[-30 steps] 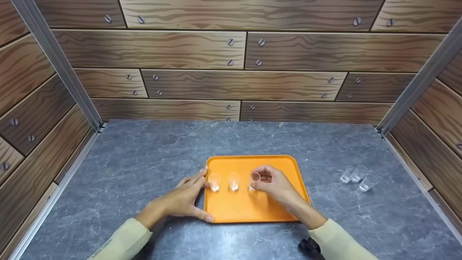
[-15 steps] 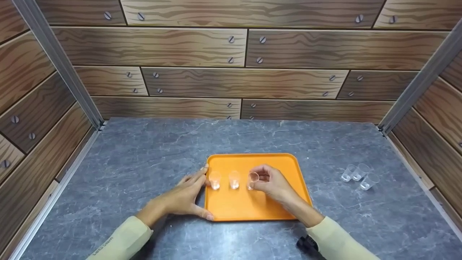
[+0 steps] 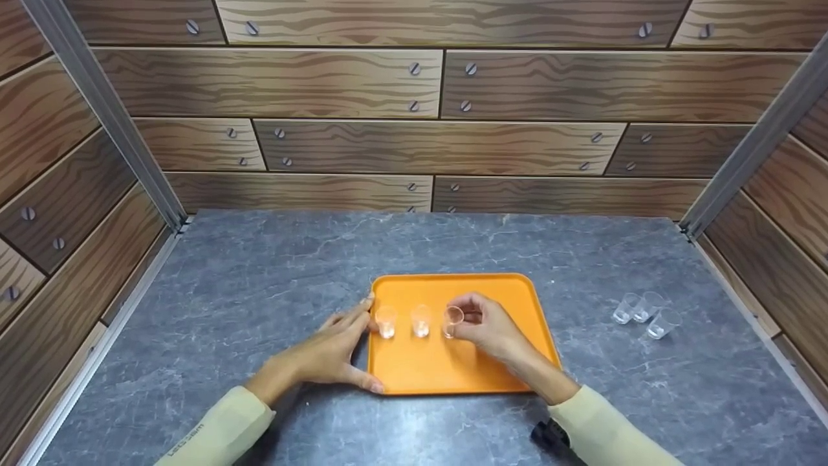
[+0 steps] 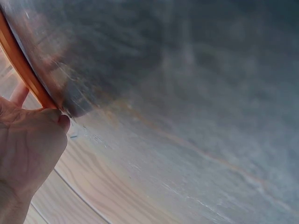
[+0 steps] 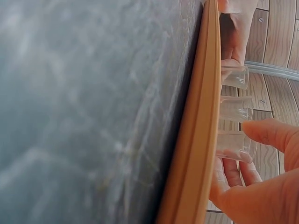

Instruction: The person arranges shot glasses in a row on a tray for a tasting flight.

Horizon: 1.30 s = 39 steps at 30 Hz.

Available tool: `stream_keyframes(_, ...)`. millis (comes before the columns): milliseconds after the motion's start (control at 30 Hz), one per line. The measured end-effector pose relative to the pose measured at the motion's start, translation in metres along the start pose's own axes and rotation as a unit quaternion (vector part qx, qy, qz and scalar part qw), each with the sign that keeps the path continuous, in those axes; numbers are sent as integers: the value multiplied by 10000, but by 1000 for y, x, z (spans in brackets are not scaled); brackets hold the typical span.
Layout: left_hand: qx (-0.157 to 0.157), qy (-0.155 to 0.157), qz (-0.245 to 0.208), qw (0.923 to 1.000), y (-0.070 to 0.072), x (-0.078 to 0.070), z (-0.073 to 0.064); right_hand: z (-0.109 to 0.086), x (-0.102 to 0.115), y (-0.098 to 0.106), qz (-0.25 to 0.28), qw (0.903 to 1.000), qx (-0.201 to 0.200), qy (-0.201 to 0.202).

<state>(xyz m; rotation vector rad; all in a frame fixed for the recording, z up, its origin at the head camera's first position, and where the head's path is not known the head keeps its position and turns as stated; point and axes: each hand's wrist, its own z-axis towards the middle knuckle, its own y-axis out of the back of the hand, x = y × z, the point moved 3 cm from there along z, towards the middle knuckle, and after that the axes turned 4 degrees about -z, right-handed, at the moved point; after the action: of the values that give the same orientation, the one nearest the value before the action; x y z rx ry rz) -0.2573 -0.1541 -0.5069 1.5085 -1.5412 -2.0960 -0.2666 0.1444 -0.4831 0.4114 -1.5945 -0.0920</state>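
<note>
My right hand [image 3: 491, 330] pinches a small clear shot glass [image 3: 451, 321] between thumb and fingers, upright on an orange tray [image 3: 427, 372]. Left of it, a second shot glass [image 3: 421, 321] and a third shot glass [image 3: 387, 323] stand in the same row. The right wrist view shows the held glass [image 5: 230, 144] with its base at the tray's rim line. Along the tray's left edge lies my left hand [image 3: 333, 355], spread, its thumb at the front corner and its fingertips at the side. In the left wrist view this hand [image 4: 30, 144] touches the orange rim [image 4: 28, 70].
Three more clear shot glasses [image 3: 648, 307] stand close together on the grey marbled table [image 3: 259, 272], right of the tray. A black device [image 3: 551, 437] sits by the right sleeve. Wood-patterned walls [image 3: 349, 149] and metal posts [image 3: 753, 139] enclose the table.
My right hand has shifted the pinched shot glass very slightly left on the tray, then stays put. The left hand keeps its place at the tray. The head view has tilted a little.
</note>
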Motion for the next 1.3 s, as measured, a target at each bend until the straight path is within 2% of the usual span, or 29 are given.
stream_keyframes(267, -86, -117, -33, 9999, 1, 1, 1, 0, 1, 0, -55, 10000, 21, 76)
stream_keyframes(833, -16, 9, -95, 10000, 1, 2, 0, -1, 0, 2, 22, 9999, -45, -98)
stream_keyframes(1300, -48, -115, -13, 9999, 1, 1, 1, -7, 4, 8, 50, 9998, -153, -74)
